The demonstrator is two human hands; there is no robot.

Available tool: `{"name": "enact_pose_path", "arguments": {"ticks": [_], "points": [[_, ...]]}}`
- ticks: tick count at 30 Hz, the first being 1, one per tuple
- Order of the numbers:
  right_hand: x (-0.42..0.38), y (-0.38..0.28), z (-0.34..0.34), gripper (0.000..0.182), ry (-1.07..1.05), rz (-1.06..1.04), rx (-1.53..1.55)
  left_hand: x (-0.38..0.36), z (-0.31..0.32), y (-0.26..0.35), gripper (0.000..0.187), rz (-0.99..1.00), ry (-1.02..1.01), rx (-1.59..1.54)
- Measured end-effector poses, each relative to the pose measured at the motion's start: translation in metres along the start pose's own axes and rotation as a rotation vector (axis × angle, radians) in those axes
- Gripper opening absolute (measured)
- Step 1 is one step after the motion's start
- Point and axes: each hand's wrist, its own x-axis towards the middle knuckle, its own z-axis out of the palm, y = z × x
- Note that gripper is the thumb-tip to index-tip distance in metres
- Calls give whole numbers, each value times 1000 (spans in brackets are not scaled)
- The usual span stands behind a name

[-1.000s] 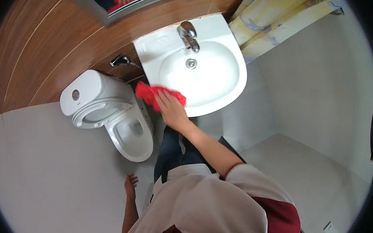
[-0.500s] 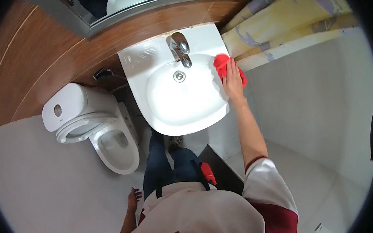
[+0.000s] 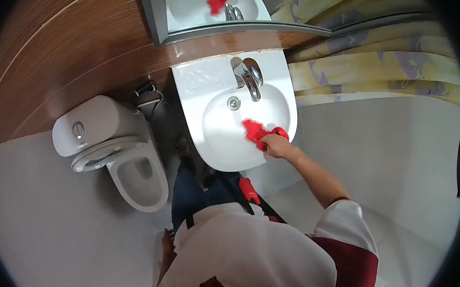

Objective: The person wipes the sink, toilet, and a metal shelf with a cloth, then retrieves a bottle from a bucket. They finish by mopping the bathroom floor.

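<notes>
My right hand [image 3: 278,146] is closed around a bunched red cloth [image 3: 255,130]. The cloth's loose end hangs over the right front part of the white washbasin [image 3: 213,147] and is slightly blurred. A chrome faucet [image 3: 252,80] stands at the basin's back, with the round drain [image 3: 234,102] below its spout. My left hand [image 3: 168,237] is low beside my body, partly covered by my shirt. Its visible fingers look apart, and I see nothing in them.
Left of the basin is a white toilet [image 3: 139,182] with its lid raised. A bidet sprayer [image 3: 146,88] hangs on the wood-look wall. A mirror [image 3: 207,14] is above the basin, and a yellow patterned curtain [image 3: 373,73] hangs to the right. A red item [image 3: 248,190] is at my waist.
My right hand has left the basin's right rim and come toward me, now gripping the cloth instead of pressing it flat. My view has shifted, and my left hand is more hidden.
</notes>
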Motion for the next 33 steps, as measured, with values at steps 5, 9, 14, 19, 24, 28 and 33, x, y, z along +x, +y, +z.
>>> {"name": "enact_pose_path", "arguments": {"ticks": [5, 9, 14, 19, 24, 28, 33], "points": [[35, 49, -91, 27, 303, -339, -654, 41, 1, 46, 77, -73, 30, -38], [20, 66, -30, 40, 107, 8, -633, 33, 10, 80, 75, 69, 90, -67], [-3, 49, -61, 15, -73, -184, -540, 6, 53, 58, 78, 14, 91, -94], [40, 102, -107, 23, 636, -685, -844, -3, 121, 36, 82, 91, 115, -107], [15, 38, 33, 30, 308, -306, -256, -3, 186, 12, 83, 11, 70, -256], [25, 39, -24, 24, -138, -643, 120, -9, 217, -2, 85, -22, 93, -156], [90, 104, -47, 58, 265, -436, -573, -39, 208, 8, 83, 19, 64, -450]]}}
